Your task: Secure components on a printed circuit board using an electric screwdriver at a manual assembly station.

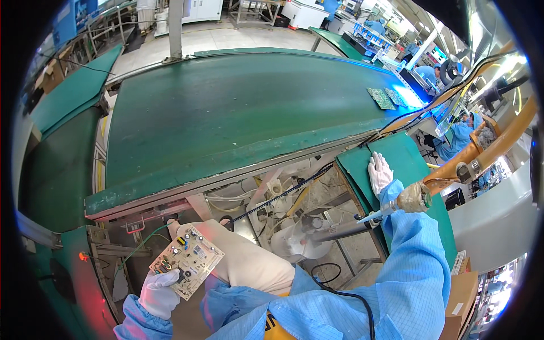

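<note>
Head view: with the large green bench [238,107] as my landmark, I find the circuit board [198,255] off its near edge, toward its left end. From the left hand [157,292], much the nearer one, the board stretches forward and rightward, its long axis slanting toward the bench. I see those gloved fingers pinching its near end, thumb on top. The right hand [379,173] lies flat, fingers extended, on a green mat [419,170] beside the bench's near right side, grasping nothing visible.
</note>
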